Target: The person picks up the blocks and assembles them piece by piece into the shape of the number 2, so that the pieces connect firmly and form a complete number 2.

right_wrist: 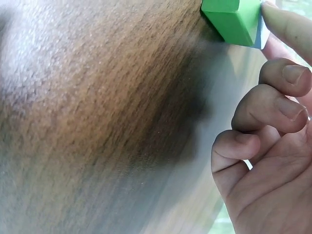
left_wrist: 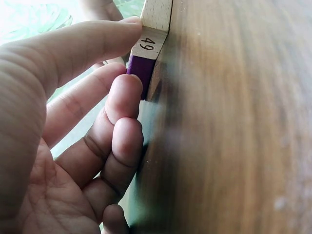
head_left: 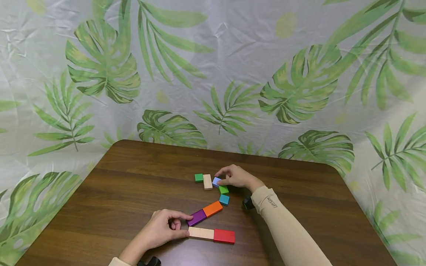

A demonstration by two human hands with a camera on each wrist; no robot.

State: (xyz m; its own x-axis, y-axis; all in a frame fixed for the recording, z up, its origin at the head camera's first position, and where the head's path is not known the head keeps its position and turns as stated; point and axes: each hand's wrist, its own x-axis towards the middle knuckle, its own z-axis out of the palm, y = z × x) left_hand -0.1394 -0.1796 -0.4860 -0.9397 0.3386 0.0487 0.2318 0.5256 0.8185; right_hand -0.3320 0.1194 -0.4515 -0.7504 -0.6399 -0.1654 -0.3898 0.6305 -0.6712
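My left hand (head_left: 162, 228) rests at the left ends of two rows. Its index fingertip touches the purple block (head_left: 197, 218), and its thumb touches the pale wooden block (head_left: 201, 233) numbered 49; the other fingers curl inward. The purple block meets an orange block (head_left: 212, 209), while a red block (head_left: 224, 236) continues the pale one. Farther back, my right hand (head_left: 237, 176) pinches a small light-blue block (head_left: 216, 181) between thumb and index finger. Beside it lie a bright green block (head_left: 223, 190) and another pale wooden block (head_left: 208, 182).
A teal block (head_left: 224, 200) sits between the bright green and orange ones. At the far left end lies a darker green block (head_left: 198, 178). Everything is on a brown wooden table (head_left: 139, 173), with a leaf-patterned curtain (head_left: 233, 74) behind its back edge.
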